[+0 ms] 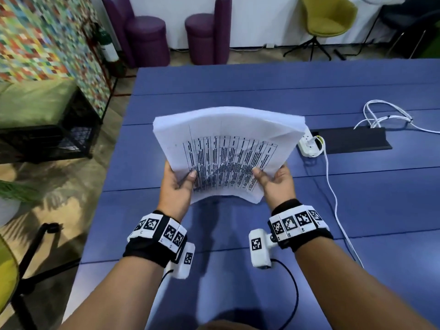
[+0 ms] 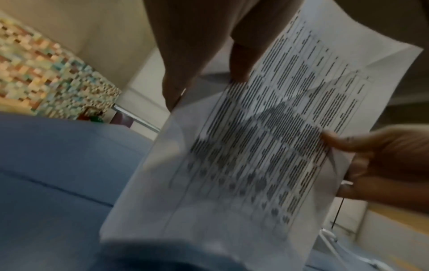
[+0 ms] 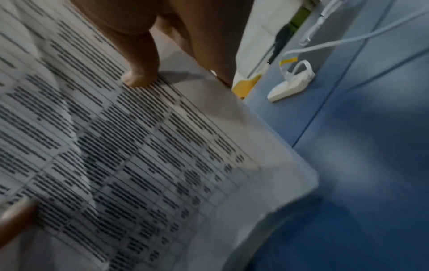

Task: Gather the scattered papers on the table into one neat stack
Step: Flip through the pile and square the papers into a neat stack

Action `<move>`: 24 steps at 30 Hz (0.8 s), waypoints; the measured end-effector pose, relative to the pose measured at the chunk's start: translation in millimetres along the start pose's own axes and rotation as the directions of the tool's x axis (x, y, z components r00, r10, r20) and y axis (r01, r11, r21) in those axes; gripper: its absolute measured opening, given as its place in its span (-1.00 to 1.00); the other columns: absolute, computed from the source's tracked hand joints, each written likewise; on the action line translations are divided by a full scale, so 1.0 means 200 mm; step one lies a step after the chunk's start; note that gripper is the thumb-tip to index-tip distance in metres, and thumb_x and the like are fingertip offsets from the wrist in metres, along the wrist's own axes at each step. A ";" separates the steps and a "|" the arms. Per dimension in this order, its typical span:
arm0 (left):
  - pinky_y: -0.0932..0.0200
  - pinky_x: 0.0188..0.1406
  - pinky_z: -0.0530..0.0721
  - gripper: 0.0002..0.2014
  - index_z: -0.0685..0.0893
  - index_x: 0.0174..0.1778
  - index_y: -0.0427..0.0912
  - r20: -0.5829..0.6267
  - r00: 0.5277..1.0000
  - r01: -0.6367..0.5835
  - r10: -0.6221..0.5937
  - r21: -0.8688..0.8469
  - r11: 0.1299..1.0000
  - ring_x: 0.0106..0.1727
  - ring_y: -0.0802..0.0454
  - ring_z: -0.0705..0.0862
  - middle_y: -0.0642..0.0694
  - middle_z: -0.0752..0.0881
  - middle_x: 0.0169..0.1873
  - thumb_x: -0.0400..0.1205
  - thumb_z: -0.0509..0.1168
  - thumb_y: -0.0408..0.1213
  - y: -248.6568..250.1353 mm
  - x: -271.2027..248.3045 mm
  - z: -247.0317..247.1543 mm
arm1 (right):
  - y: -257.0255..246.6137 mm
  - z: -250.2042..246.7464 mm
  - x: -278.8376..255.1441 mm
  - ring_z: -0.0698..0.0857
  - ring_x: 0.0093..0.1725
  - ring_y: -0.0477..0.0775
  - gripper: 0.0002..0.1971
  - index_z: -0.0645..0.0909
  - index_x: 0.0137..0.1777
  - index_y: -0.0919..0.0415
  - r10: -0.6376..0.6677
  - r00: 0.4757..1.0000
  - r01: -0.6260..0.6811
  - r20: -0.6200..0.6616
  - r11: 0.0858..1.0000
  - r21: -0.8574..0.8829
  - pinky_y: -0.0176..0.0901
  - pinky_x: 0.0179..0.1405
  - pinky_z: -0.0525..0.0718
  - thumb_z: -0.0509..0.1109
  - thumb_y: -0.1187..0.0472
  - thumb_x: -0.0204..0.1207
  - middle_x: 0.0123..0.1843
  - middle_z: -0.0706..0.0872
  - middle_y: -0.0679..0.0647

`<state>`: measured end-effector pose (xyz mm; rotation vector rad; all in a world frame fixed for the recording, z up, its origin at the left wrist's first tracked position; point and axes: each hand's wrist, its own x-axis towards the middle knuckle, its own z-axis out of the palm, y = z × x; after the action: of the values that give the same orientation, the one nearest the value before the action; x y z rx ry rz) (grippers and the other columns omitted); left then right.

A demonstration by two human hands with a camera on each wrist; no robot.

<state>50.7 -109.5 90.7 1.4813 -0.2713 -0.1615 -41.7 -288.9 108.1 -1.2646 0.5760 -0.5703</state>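
Two hands, left (image 1: 176,181) and right (image 1: 274,181), each pinching a near corner of the papers (image 1: 228,148), lifted clear above the blue surface (image 1: 357,210), thumbs on top, probably to square the edges before laying down.

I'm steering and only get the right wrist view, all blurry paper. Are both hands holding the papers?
Observer: Yes. The left hand and right hand each grip a near corner of the papers.
Operator: Are any sheets left on the table?
Observer: None show on the table in the head view.
Operator: Are the papers lying down?
Observer: No, they are held above the table, sagging between the hands.
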 end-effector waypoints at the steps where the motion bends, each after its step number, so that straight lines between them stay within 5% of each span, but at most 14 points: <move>1: 0.45 0.10 0.60 -0.56 0.37 0.36 -0.16 0.009 1.000 -0.008 0.007 0.009 1.000 0.04 0.48 0.68 0.23 0.73 0.01 0.65 0.21 -0.66 0.01 0.01 -0.01 | -0.01 0.00 0.00 0.72 0.02 -0.19 -0.52 0.40 0.27 0.07 -0.007 1.000 0.007 0.013 0.999 -0.035 -0.08 0.33 0.60 0.34 0.57 0.50 0.00 0.76 -0.13; 4: 0.36 0.15 0.60 -0.57 0.41 0.20 0.00 0.042 0.998 -0.039 0.039 0.007 0.999 0.05 0.45 0.68 0.16 0.69 0.04 0.62 0.30 -0.60 0.08 0.04 -0.01 | -0.05 0.02 -0.01 0.59 0.25 -0.14 -0.39 0.20 0.37 -0.13 -0.107 0.992 0.116 0.061 0.978 -0.171 -0.32 0.29 0.57 0.40 0.40 0.53 0.23 0.58 -0.14; 7: 0.29 0.19 0.63 -0.52 0.39 0.20 -0.02 0.053 0.992 -0.111 0.111 -0.004 0.994 0.08 0.39 0.70 0.23 0.78 -0.01 0.57 0.35 -0.63 0.18 0.10 0.01 | -0.14 0.07 -0.02 0.32 0.52 -0.21 -0.12 -0.01 0.46 -0.32 -0.331 0.943 0.327 0.027 0.909 -0.260 -0.72 0.13 0.43 0.38 0.52 0.51 0.53 0.29 -0.15; 10: 0.34 0.17 0.61 -0.38 0.30 0.34 -0.13 0.042 0.979 -0.201 0.201 0.004 0.980 0.11 0.44 0.68 0.26 0.74 0.07 0.51 0.38 -0.71 0.28 0.15 0.05 | -0.19 0.09 -0.02 0.06 0.46 -0.60 -0.02 -0.10 0.62 -0.03 -0.577 0.814 0.535 0.064 0.704 -0.468 -0.85 0.12 0.25 0.33 0.67 0.41 0.55 0.08 -0.17; 12: 0.33 0.26 0.59 -0.14 0.13 0.54 -0.11 0.038 0.958 -0.284 0.283 0.030 0.958 0.30 0.41 0.58 0.06 0.53 0.39 0.45 0.37 -0.79 0.34 0.16 0.06 | -0.22 0.10 -0.01 0.19 0.33 -0.61 -0.01 -0.02 0.66 -0.10 -0.598 0.790 0.566 0.133 0.629 -0.534 -0.82 0.13 0.28 0.31 0.66 0.40 0.51 0.18 -0.06; 14: 0.11 0.49 0.50 0.04 -0.01 0.66 -0.04 0.066 0.933 -0.357 0.354 0.055 0.932 0.57 0.19 0.38 -0.04 0.25 0.62 0.43 0.36 -0.81 0.36 0.17 0.07 | -0.25 0.10 -0.01 0.29 0.14 -0.63 -0.11 0.20 0.61 -0.17 -0.559 0.816 0.534 0.145 0.635 -0.558 -0.82 0.08 0.30 0.31 0.61 0.42 0.37 0.28 0.14; 16: 0.26 0.52 0.40 -0.04 0.09 0.67 -0.11 0.097 0.915 -0.401 0.391 0.112 0.909 0.59 0.28 0.29 0.08 0.25 0.55 0.45 0.36 -0.78 0.34 0.17 0.06 | -0.27 0.11 -0.01 0.31 0.09 -0.64 -0.20 0.33 0.54 -0.12 -0.565 0.813 0.534 0.141 0.626 -0.568 -0.84 0.06 0.27 0.35 0.59 0.42 0.29 0.31 0.22; 20: 0.45 0.44 0.28 -0.36 0.47 0.48 -0.16 0.110 0.859 -0.498 0.499 0.403 0.768 0.36 0.41 0.39 -0.12 0.47 0.28 0.49 0.47 -0.55 0.33 0.16 0.04 | -0.28 0.13 -0.01 0.29 0.17 -0.64 -0.35 0.38 0.45 -0.15 -0.591 0.799 0.548 0.115 0.636 -0.543 -0.82 0.12 0.25 0.42 0.44 0.48 0.30 0.33 0.24; 22: 0.40 0.45 0.32 -0.40 0.49 0.46 -0.13 0.091 0.856 -0.498 0.508 0.405 0.767 0.35 0.38 0.42 -0.21 0.48 0.27 0.51 0.48 -0.49 0.33 0.16 0.04 | -0.28 0.14 0.00 0.27 0.26 -0.56 -0.46 0.44 0.42 -0.14 -0.608 0.790 0.550 0.081 0.642 -0.534 -0.77 0.20 0.25 0.42 0.33 0.53 0.34 0.31 0.23; 24: 0.15 0.53 0.40 -0.36 0.45 0.51 -0.06 0.086 0.859 -0.495 0.504 0.390 0.777 0.47 0.15 0.42 -0.26 0.45 0.32 0.53 0.47 -0.48 0.33 0.15 0.05 | -0.28 0.14 -0.01 0.29 0.25 -0.54 -0.47 0.45 0.45 -0.09 -0.624 0.779 0.551 0.067 0.629 -0.549 -0.77 0.19 0.26 0.40 0.36 0.54 0.36 0.30 0.25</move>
<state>73.5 -121.6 159.2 1.7596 -0.7056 0.3672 -28.3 -280.2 167.4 -2.0069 0.4270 -1.1037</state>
